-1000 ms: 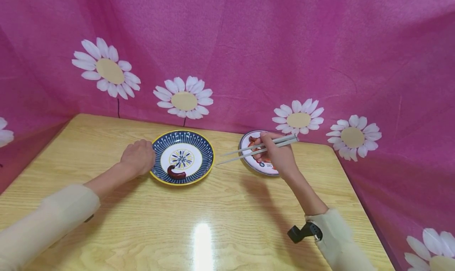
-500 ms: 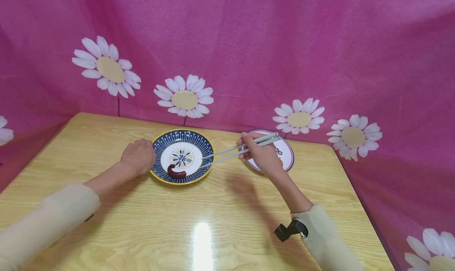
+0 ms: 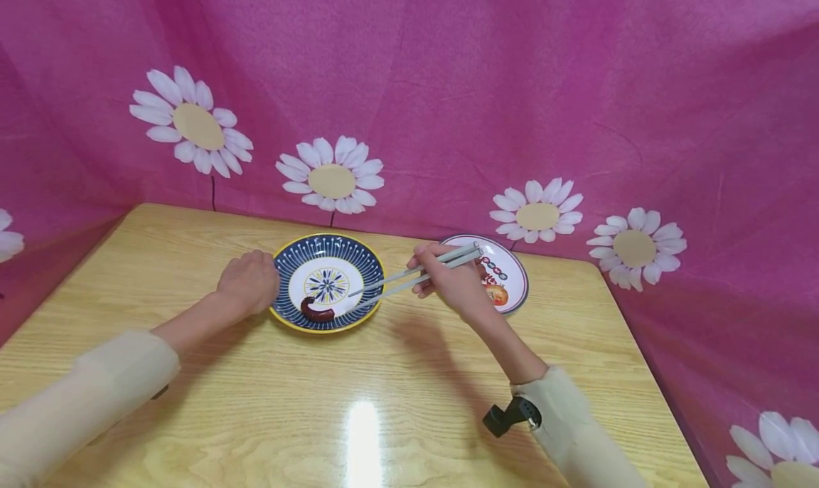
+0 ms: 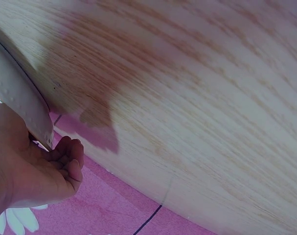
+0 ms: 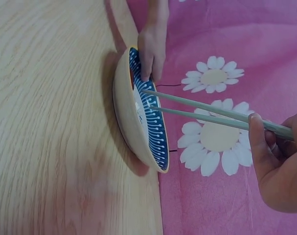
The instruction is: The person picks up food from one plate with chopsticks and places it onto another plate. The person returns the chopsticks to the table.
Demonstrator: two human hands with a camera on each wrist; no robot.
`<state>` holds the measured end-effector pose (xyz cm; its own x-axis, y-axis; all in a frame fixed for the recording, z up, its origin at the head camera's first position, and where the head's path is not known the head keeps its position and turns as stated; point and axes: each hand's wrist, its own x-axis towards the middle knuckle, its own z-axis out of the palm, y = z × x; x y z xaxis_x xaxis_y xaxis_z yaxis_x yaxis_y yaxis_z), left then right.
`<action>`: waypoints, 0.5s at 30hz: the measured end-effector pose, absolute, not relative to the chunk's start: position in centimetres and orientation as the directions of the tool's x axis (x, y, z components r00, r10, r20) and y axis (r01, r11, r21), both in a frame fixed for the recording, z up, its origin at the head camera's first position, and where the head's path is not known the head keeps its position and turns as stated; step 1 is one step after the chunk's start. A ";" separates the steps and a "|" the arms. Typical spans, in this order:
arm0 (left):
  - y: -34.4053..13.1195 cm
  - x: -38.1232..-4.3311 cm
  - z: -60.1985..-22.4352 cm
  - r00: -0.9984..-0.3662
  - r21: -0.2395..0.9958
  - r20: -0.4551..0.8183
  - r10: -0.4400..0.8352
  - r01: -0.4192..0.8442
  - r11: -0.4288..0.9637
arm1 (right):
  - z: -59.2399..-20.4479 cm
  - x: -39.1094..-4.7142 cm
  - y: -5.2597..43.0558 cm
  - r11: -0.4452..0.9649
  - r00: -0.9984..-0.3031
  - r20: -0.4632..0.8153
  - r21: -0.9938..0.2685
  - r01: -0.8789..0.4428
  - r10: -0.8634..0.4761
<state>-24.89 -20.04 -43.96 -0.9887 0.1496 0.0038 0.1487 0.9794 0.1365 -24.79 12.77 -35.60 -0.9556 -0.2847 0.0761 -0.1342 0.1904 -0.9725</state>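
A deep plate [image 3: 299, 262] with a blue patterned inside and yellow rim stands at the middle left. My left hand [image 3: 249, 283] grips its left edge, fingers curled at the rim in the left wrist view. Inside, toward the front, lies a dark red, curved piece [image 3: 320, 314] like a chili pepper. My right hand [image 3: 453, 282] holds a pair of pale grey-green chopsticks [image 5: 207, 110]. Their tips are slightly parted and reach over the plate's right side, the lower tip close to the red piece's right end. Nothing shows between the tips.
Behind my right hand is a smaller white plate [image 3: 514, 269] with a dark rim and red and orange markings, partly hidden by the hand. A wooden table [image 3: 269, 402] carries both plates. A pink cloth [image 3: 435, 104] with white flowers rises along its back and sides.
My right hand has moved left with the chopsticks, from over the white plate until their tips are over the blue plate. The left hand and the red piece have stayed in place.
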 end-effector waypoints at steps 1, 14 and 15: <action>-20.1 -24.9 -44.0 -0.989 0.135 0.005 0.151 0.150 0.979 | -35.6 -24.8 12.7 0.189 -0.954 0.072 -0.973 -0.131 -0.291; -20.1 -24.9 -44.1 -0.987 0.108 0.014 0.163 0.163 0.981 | -36.0 -24.9 11.5 0.171 -0.946 0.059 -0.978 -0.118 -0.317; -20.1 -24.9 -44.1 -0.986 0.106 0.015 0.164 0.165 0.981 | -36.1 -24.9 11.4 0.167 -0.945 0.061 -0.979 -0.120 -0.322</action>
<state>-24.88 -20.07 -44.10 -0.9863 0.1644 0.0146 0.1650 0.9806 0.1061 -24.88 11.42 -36.07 -0.9450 -0.3215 0.0608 -0.1198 0.1671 -0.9786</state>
